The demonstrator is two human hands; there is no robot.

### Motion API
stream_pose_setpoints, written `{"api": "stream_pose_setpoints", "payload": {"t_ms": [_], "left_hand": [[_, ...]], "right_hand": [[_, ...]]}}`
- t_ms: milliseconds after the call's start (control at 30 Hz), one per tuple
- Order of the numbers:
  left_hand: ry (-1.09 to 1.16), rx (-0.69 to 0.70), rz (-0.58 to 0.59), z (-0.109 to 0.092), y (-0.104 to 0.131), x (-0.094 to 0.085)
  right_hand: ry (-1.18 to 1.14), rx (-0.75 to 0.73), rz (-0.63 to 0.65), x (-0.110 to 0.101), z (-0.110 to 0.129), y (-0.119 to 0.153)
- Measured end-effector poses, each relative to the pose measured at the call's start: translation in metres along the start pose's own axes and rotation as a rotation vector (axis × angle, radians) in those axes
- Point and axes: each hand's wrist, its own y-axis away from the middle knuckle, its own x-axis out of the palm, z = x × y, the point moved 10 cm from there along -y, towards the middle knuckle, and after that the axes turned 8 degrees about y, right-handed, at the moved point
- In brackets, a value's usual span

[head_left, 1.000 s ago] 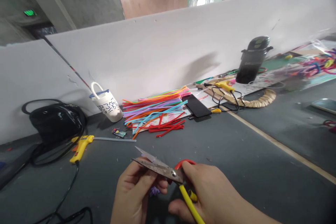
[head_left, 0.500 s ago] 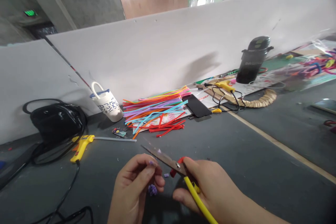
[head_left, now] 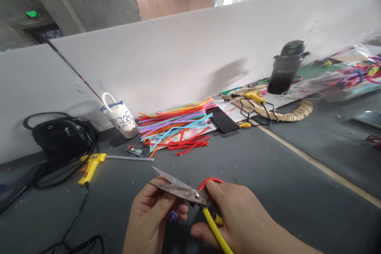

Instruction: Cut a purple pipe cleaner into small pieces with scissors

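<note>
My right hand (head_left: 235, 210) grips a pair of scissors (head_left: 196, 195) with one red and one yellow handle; the blades are parted and point left. The blades lie across the fingertips of my left hand (head_left: 157, 206), which is closed in a pinch. A bit of purple pipe cleaner (head_left: 172, 180) shows between the blades, at those fingertips; most of it is hidden. Just below the left fingers is a small crumpled purple clump (head_left: 172, 216); whether it hangs from the hand or lies on the table I cannot tell.
Ahead lies a pile of coloured pipe cleaners (head_left: 175, 123), beside a dark phone (head_left: 223, 120). A yellow glue gun (head_left: 92, 168) with its cord, a black bag (head_left: 64, 137) and a white cup (head_left: 123, 121) are left. A black bottle (head_left: 286, 69) stands back right, before a white partition (head_left: 178, 63).
The scissors have moved left and down, so the blades now cross the left fingertips, and they are opened wider. The left hand has hardly moved. A purple scrap between the hands is no longer visible.
</note>
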Motion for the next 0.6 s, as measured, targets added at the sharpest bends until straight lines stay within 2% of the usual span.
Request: {"api": "stream_pose_setpoints", "payload": {"t_ms": [600], "left_hand": [[-0.067,0.015,0.018,-0.0046,0.002,0.0044]], "right_hand": [[0.016,0.01,0.074,0.0057,0.0021,-0.0011]]}}
